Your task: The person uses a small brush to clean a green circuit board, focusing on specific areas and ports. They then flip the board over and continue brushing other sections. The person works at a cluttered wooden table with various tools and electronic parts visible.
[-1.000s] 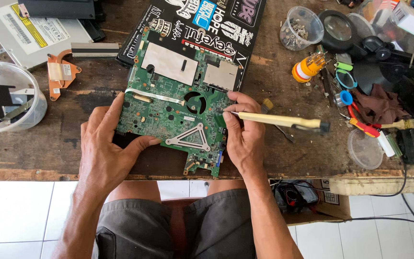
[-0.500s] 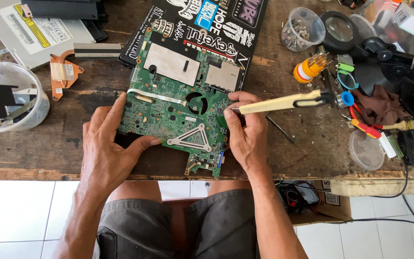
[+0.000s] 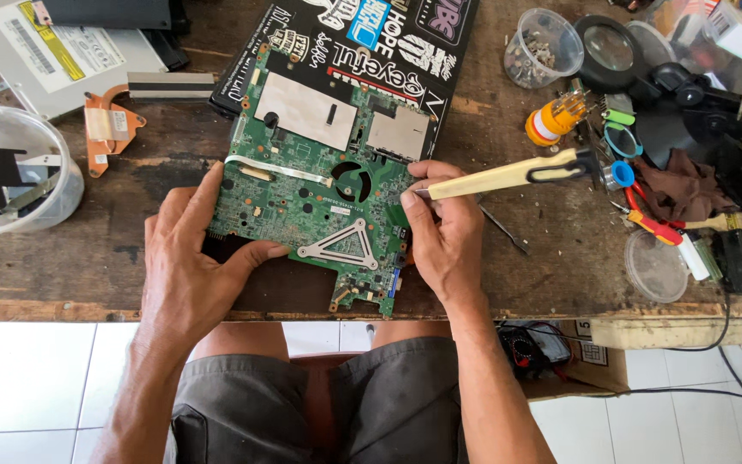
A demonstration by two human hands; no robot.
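worn, scratched wood makes up the workbench (image 3: 560, 266), crowded along its far and right edges with small parts and tools, while white floor tiles show below its near edge. on it lies a green circuit board (image 3: 311, 202), flat, its long axis running from the far side toward the person and slightly tilted, its far end overlapping a black sticker-covered laptop lid (image 3: 362, 43). the left hand (image 3: 186, 266) rests palm-down on the board's near left corner, fingers spread along the left edge and the thumb pressed against the near edge, so it pins rather than grasps. the right hand (image 3: 444, 236) sits just beside the board's right edge, fingers closed around a cream-handled tool (image 3: 508, 174) whose long axis lies nearly level, handle pointing away to the right and the thin metal tip aimed left at the board's right margin near the round cutout (image 3: 352, 182); whether the tip actually touches the board is hard to say, since the fingers cover that spot. the right hand is thus the nearer one to that edge. the board carries two silver shield plates (image 3: 307, 110) at its far end, a pale ribbon strip across the middle, and a triangular metal bracket (image 3: 341, 245) near the person (its lower tab overhangs the bench edge slightly). a clear cup of screws (image 3: 543, 47) stands well apart.
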